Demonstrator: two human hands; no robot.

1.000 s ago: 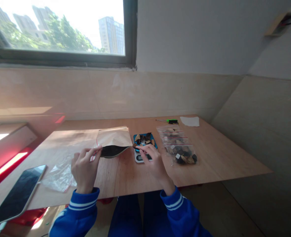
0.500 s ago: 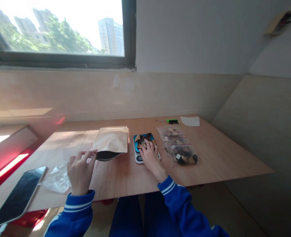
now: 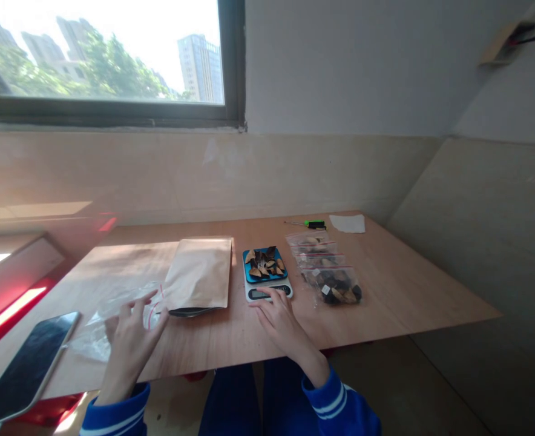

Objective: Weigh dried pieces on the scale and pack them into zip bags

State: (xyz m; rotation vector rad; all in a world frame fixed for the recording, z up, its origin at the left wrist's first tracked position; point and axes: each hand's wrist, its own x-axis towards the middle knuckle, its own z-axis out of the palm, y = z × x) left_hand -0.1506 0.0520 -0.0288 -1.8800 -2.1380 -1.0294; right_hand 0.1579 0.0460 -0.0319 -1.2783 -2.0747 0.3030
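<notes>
A kitchen scale (image 3: 250, 295) with a blue top stands in the middle of the table. Dried pieces, dark on one side and tan on the other (image 3: 265, 264), lie spread on its platform. My right hand (image 3: 279, 321) is at the scale's front edge, fingers stretched out and holding nothing, the fingertips near the display. Left of the scale a brown paper pouch (image 3: 199, 272) lies flat, its dark mouth slightly open towards me. My left hand (image 3: 134, 333) is over the clear zip bags (image 3: 90, 336) beside the pouch, fingers apart; whether it touches them I cannot tell.
Several filled clear zip bags (image 3: 335, 284) overlap in a row right of the scale. Behind them lie a green-handled screwdriver (image 3: 313, 224) and a white paper (image 3: 348, 223). A tablet (image 3: 26, 366) rests at the table's left edge.
My left hand has let go of the pouch's mouth and moved left and down to the clear bags. The pouch now lies flatter. My right hand has drawn back from the dried pieces.
</notes>
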